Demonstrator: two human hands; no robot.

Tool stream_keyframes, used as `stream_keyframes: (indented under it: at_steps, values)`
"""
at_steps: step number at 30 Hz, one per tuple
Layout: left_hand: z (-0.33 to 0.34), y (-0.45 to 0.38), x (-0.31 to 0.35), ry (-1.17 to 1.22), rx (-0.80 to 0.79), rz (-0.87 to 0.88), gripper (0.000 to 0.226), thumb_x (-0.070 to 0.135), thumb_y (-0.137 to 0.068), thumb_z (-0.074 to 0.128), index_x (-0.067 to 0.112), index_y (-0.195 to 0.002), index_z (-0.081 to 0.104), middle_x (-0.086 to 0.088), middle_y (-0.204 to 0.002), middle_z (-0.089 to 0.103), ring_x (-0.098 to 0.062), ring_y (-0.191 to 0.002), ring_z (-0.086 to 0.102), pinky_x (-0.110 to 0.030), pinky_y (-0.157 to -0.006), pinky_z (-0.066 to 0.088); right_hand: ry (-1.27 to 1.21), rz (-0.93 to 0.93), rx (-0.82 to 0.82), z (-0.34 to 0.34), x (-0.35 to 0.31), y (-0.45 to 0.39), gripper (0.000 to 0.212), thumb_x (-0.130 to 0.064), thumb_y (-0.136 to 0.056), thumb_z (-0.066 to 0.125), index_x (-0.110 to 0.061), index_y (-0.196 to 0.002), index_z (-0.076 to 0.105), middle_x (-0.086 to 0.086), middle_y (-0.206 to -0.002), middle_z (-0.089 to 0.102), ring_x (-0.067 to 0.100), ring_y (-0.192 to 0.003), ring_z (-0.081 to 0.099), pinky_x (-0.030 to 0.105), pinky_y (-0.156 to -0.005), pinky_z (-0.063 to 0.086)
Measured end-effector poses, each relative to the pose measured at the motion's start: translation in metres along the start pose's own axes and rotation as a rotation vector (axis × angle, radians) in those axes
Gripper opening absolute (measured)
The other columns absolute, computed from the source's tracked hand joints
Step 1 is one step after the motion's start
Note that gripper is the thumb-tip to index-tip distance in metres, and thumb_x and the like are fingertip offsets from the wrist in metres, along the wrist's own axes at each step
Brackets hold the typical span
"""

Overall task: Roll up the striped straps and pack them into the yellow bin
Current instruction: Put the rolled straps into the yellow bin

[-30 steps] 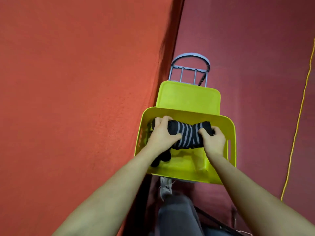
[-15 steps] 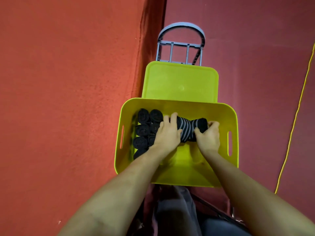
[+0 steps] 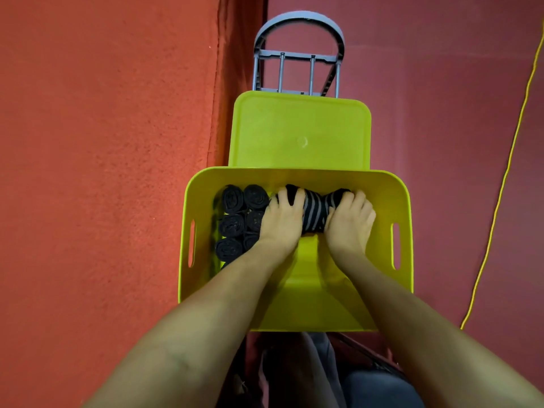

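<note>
A rolled bundle of black-and-grey striped fabric straps (image 3: 315, 212) lies crosswise inside the bright yellow plastic bin (image 3: 403, 207), against the bin's far wall and to the right of its middle. The left hand (image 3: 282, 219) grips the bundle's left end, fingers curled over the top of it; the right hand (image 3: 350, 222) grips the right end the same way, thumb tucked against the striped middle. Both forearms reach down into the bin over its near rim.

Just left of the bundle, filling the bin's left side, stand two columns of dark rolled straps (image 3: 240, 219) on end, their spiral ends facing up, packed touching one another and touching the left hand. The right part of the bin floor shows bare yellow. Oval handle slots are cut in the bin's left and right walls.

Touching the bin's far rim lies a flat yellow plastic lid (image 3: 300, 134), and beyond it a grey metal frame with a curved top (image 3: 297, 54). An orange-red cloth (image 3: 103, 172) covers the surface on the left, a darker maroon floor (image 3: 456, 113) lies to the right, and a thin yellow cord (image 3: 506, 172) runs along it, well apart from the bin
</note>
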State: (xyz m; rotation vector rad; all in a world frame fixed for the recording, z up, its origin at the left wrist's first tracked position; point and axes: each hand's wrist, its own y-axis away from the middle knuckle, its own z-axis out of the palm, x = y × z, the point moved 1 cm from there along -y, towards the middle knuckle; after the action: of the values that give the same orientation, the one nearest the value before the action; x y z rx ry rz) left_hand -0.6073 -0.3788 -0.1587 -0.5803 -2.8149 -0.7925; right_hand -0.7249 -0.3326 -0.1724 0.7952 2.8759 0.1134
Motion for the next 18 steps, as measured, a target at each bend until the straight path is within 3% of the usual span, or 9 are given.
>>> stream_keyframes:
  at_steps: [3, 5, 8, 10, 11, 13, 15, 18]
  values:
    - [0.004, 0.001, -0.001, -0.191, 0.104, 0.072, 0.035, 0.013, -0.083, 0.050, 0.012, -0.115, 0.063, -0.013, -0.117, 0.060, -0.033, -0.102, 0.058, -0.034, -0.079, 0.047, 0.167, -0.209, 0.100, -0.002, -0.002, 0.001, 0.051, -0.006, -0.065, 0.072, -0.003, -0.111, 0.049, 0.016, -0.104, 0.060, 0.031, -0.087, 0.053, 0.037, -0.081, 0.035]
    - [-0.001, 0.004, 0.001, -0.213, 0.082, 0.106, 0.042, 0.015, -0.078, 0.037, 0.015, -0.104, 0.069, -0.005, -0.105, 0.066, -0.025, -0.091, 0.061, -0.031, -0.075, 0.044, 0.157, -0.342, 0.047, 0.000, -0.004, 0.002, 0.058, -0.006, -0.056, 0.076, -0.001, -0.108, 0.053, 0.018, -0.103, 0.060, 0.033, -0.092, 0.054, 0.039, -0.089, 0.034]
    - [0.001, 0.003, -0.001, -0.215, 0.041, 0.141, 0.051, 0.019, -0.085, 0.046, 0.009, -0.135, 0.045, -0.011, -0.128, 0.051, -0.030, -0.114, 0.049, -0.035, -0.096, 0.036, 0.189, -0.352, -0.172, 0.002, 0.000, 0.003, 0.074, -0.012, -0.057, 0.076, 0.006, -0.124, 0.052, 0.025, -0.125, 0.054, 0.040, -0.121, 0.049, 0.044, -0.113, 0.026]
    - [0.003, 0.002, -0.004, -0.244, -0.024, 0.178, 0.077, 0.030, -0.083, 0.060, 0.007, -0.145, 0.021, -0.016, -0.141, 0.032, -0.035, -0.128, 0.033, -0.039, -0.108, 0.026, 0.368, -0.299, -0.282, 0.009, 0.005, 0.006, 0.086, -0.024, -0.062, 0.079, 0.003, -0.135, 0.044, 0.022, -0.136, 0.047, 0.038, -0.131, 0.041, 0.042, -0.116, 0.021]
    - [0.003, 0.001, -0.006, -0.288, -0.012, 0.178, 0.083, 0.031, -0.082, 0.063, 0.006, -0.146, 0.016, -0.017, -0.143, 0.028, -0.035, -0.130, 0.030, -0.040, -0.109, 0.024, 0.443, -0.288, -0.274, 0.010, 0.005, 0.007, 0.084, -0.031, -0.061, 0.081, 0.000, -0.133, 0.050, 0.019, -0.131, 0.053, 0.035, -0.125, 0.047, 0.042, -0.112, 0.027]
    - [0.001, -0.003, -0.004, -0.347, -0.004, 0.185, 0.081, 0.025, -0.085, 0.062, 0.005, -0.146, 0.014, -0.018, -0.144, 0.028, -0.035, -0.130, 0.030, -0.041, -0.109, 0.024, 0.562, -0.287, -0.209, 0.009, 0.004, 0.003, 0.071, -0.040, -0.071, 0.074, -0.008, -0.132, 0.053, 0.010, -0.125, 0.058, 0.029, -0.116, 0.053, 0.039, -0.104, 0.031]
    - [-0.004, -0.006, -0.002, -0.364, 0.001, 0.199, 0.066, 0.016, -0.092, 0.051, 0.004, -0.146, 0.016, -0.018, -0.144, 0.030, -0.036, -0.130, 0.032, -0.042, -0.108, 0.025, 0.605, -0.339, -0.231, 0.012, 0.004, -0.002, 0.064, -0.041, -0.088, 0.057, -0.010, -0.141, 0.039, 0.009, -0.137, 0.047, 0.027, -0.126, 0.044, 0.040, -0.109, 0.025]
    - [-0.005, -0.011, -0.001, -0.354, -0.012, 0.192, 0.055, 0.010, -0.094, 0.043, 0.005, -0.144, 0.019, -0.018, -0.143, 0.032, -0.036, -0.129, 0.033, -0.042, -0.106, 0.026, 0.562, -0.300, -0.245, 0.012, 0.004, -0.007, 0.066, -0.043, -0.089, 0.056, -0.011, -0.142, 0.032, 0.009, -0.140, 0.043, 0.027, -0.129, 0.040, 0.042, -0.112, 0.021]
